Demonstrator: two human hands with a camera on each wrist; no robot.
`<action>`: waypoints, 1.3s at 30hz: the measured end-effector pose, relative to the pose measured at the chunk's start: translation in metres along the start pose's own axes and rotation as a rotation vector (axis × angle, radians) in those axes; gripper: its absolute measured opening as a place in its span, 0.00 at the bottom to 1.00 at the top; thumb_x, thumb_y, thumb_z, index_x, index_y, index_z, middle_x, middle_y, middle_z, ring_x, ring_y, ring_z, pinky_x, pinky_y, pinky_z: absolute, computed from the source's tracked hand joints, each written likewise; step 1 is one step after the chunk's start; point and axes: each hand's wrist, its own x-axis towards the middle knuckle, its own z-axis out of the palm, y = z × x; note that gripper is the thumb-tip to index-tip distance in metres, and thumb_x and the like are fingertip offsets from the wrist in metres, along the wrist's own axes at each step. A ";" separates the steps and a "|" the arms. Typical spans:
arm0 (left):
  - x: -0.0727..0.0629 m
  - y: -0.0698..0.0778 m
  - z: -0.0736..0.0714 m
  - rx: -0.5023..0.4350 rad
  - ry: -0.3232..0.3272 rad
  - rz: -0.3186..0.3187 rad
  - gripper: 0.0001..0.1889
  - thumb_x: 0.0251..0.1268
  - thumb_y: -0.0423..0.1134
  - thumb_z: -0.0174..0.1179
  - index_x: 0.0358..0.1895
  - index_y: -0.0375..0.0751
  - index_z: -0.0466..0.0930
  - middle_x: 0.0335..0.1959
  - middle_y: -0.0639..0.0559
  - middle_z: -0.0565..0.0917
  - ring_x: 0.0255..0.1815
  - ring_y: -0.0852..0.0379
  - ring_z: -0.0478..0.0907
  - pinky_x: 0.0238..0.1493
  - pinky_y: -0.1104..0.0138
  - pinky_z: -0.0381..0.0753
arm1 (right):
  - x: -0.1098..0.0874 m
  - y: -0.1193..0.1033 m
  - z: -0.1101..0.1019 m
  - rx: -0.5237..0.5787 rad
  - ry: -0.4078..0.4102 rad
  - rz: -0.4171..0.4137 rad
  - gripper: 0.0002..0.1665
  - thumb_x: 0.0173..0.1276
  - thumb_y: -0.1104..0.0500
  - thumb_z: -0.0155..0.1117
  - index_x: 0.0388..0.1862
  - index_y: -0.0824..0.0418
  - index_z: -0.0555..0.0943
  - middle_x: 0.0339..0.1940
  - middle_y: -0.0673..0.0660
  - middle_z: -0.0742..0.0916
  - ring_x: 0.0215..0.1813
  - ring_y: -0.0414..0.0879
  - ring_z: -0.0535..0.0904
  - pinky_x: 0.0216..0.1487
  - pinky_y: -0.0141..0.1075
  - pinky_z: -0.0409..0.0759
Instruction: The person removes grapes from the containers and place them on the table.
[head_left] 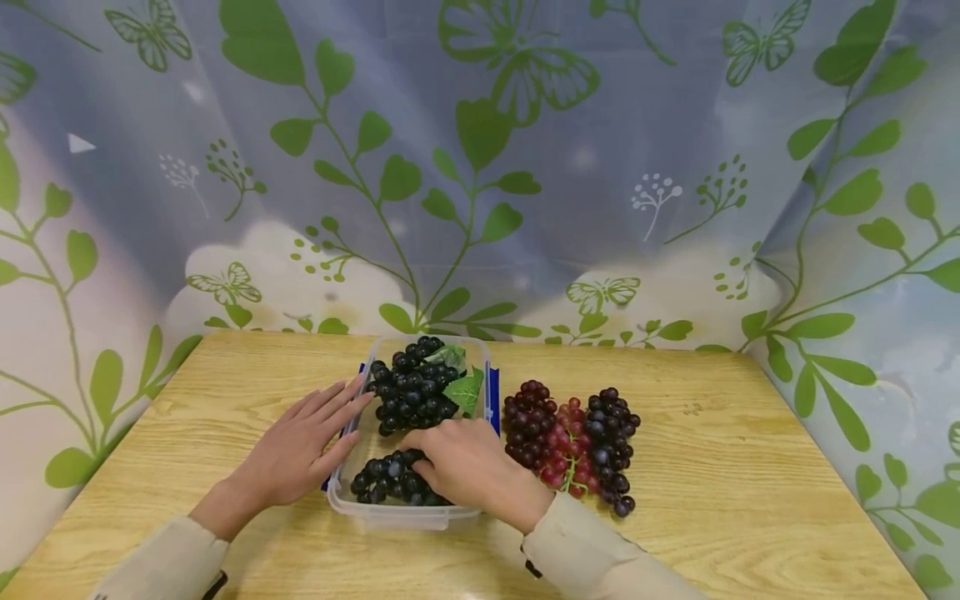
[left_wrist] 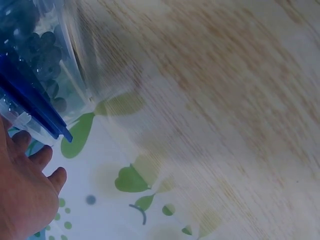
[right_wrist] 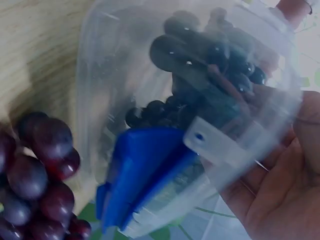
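A clear plastic container (head_left: 403, 518) with blue side clips stands on the table. At its near end lies a bunch of black grapes (head_left: 382, 482), which my right hand (head_left: 476, 468) holds with bent fingers and thumb. In the right wrist view the thumb reaches over the rim near the brown stem (right_wrist: 227, 84); the fingertips are partly hidden. Toward the far end sits another bunch of black grapes (head_left: 412, 385) with green leaves (head_left: 467, 390). My left hand (head_left: 303, 446) rests on the left side of the container, fingers extended toward its rim.
Right of the container lie a dark red grape bunch (head_left: 530, 417), a lighter red bunch (head_left: 566, 454) with a green stem and a purple-black bunch (head_left: 611, 429). A blue clip (left_wrist: 30, 95) hangs out at the container's side. A patterned curtain (head_left: 570, 208) encloses the wooden table (head_left: 720, 500).
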 end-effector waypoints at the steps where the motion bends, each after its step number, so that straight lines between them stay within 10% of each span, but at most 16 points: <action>1: 0.000 0.000 0.000 0.000 0.000 0.000 0.28 0.75 0.46 0.48 0.75 0.50 0.57 0.76 0.51 0.52 0.73 0.46 0.53 0.69 0.48 0.53 | -0.001 0.000 -0.002 -0.009 0.022 -0.006 0.15 0.67 0.51 0.65 0.53 0.45 0.83 0.09 0.40 0.69 0.09 0.33 0.60 0.08 0.27 0.55; 23: 0.000 0.001 -0.002 0.000 -0.028 0.001 0.28 0.76 0.48 0.45 0.75 0.50 0.56 0.76 0.50 0.52 0.73 0.46 0.52 0.69 0.48 0.52 | -0.018 0.020 -0.046 0.058 0.130 0.059 0.16 0.70 0.50 0.61 0.56 0.45 0.82 0.06 0.44 0.68 0.07 0.36 0.51 0.09 0.28 0.47; 39: 0.000 0.000 -0.002 -0.006 -0.035 0.001 0.30 0.74 0.46 0.49 0.76 0.52 0.54 0.76 0.50 0.51 0.74 0.46 0.51 0.69 0.47 0.52 | -0.041 0.048 -0.075 0.187 0.129 0.243 0.20 0.69 0.50 0.62 0.60 0.44 0.80 0.32 0.46 0.87 0.09 0.38 0.57 0.11 0.31 0.50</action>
